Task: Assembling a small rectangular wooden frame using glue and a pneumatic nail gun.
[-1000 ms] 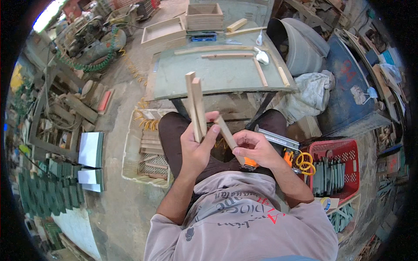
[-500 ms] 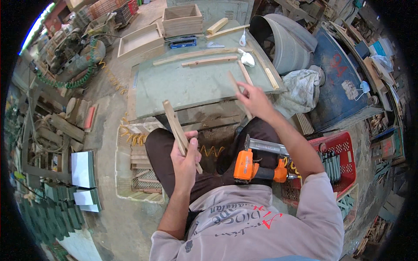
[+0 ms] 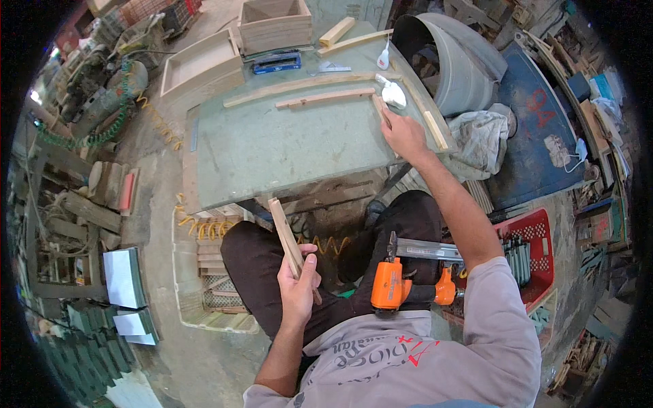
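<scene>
Tilted upward over my lap, narrow wooden strips (image 3: pixel 287 234) are held in my left hand (image 3: pixel 297 289); I cannot tell exactly how many. My right hand (image 3: pixel 406 136) reaches onto the right part of the grey-green worktable (image 3: pixel 272 149), its fingers closed around the near end of a wooden strip (image 3: pixel 380 107). The fingers hide that end. Just beyond it lies a white glue bottle (image 3: pixel 392 94). An orange nail gun (image 3: pixel 391 285) with a silver magazine rests across my lap, apart from both hands.
Longer wooden strips (image 3: pixel 299 88) lie along the table's far side, near a blue box (image 3: pixel 277 62) and a white squeeze bottle (image 3: pixel 383 58). Wooden boxes (image 3: pixel 274 26) stand behind. A red crate (image 3: pixel 543 248) is at right, a pale crate (image 3: pixel 187 292) at left, with a coiled yellow hose (image 3: pixel 197 228).
My right hand has moved forward from the table's near edge onto the strip; the blurred strip at its fingers before no longer shows separately. My left hand has shifted slightly right and nearer me.
</scene>
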A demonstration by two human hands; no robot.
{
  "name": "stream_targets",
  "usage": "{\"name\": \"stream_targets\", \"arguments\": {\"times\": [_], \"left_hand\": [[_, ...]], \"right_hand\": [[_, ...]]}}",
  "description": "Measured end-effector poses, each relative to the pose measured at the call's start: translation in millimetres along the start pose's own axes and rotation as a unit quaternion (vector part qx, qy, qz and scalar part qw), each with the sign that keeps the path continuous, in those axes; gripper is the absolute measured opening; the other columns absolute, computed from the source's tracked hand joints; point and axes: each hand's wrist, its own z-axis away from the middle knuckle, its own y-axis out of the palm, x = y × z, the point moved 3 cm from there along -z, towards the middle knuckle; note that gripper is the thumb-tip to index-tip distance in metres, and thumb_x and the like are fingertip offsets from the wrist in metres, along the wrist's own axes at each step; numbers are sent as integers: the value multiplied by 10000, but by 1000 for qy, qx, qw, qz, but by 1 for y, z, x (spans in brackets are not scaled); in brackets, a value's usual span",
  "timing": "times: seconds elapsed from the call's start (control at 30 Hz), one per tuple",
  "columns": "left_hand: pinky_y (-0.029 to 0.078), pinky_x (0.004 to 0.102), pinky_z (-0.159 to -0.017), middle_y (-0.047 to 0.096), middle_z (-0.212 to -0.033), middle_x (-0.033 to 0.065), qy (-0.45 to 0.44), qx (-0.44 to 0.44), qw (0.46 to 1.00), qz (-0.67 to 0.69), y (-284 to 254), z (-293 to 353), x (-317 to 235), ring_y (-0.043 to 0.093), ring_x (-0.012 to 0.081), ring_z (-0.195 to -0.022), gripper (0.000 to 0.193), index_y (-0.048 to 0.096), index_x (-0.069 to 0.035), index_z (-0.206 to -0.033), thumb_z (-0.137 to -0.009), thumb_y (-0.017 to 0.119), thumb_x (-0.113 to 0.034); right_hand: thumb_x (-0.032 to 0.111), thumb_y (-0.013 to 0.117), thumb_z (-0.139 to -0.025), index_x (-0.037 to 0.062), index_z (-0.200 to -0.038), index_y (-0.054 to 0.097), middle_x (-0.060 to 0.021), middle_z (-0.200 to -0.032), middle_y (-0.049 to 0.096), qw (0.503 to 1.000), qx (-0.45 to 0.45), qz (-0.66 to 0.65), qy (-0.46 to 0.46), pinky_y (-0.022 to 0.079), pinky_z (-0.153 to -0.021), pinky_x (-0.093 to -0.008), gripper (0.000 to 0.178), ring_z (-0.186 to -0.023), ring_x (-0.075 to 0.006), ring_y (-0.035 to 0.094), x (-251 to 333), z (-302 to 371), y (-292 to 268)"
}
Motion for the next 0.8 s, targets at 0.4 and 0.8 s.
{"name": "stream_targets", "arguments": {"times": [0.4, 0.8], "left_hand": [[339, 224, -474, 428, -638, -40, -18, 2, 1000, -7, 5, -13, 7, 371, 45, -506, 172, 540, -23, -1093, -954, 554, -125], [337, 222, -468, 418, -628, -45, -35, -6, 999, -17, 8, -20, 12, 372, 45, -499, 170, 540, -17, -1089, -953, 551, -118]], "right_hand": [[275, 520, -890, 144, -1244, 581, -216, -762, 649, 1000, 9, 28, -5, 487, -673, -509, 383, -738, -406, 635, -2, -6, -1], [233, 511, -893, 95, -1160, 576, -207, -758, 656, 1000, 6, 5, -25, 502, -683, -515, 308, -743, -398, 646, 1, -3, -3]]}}
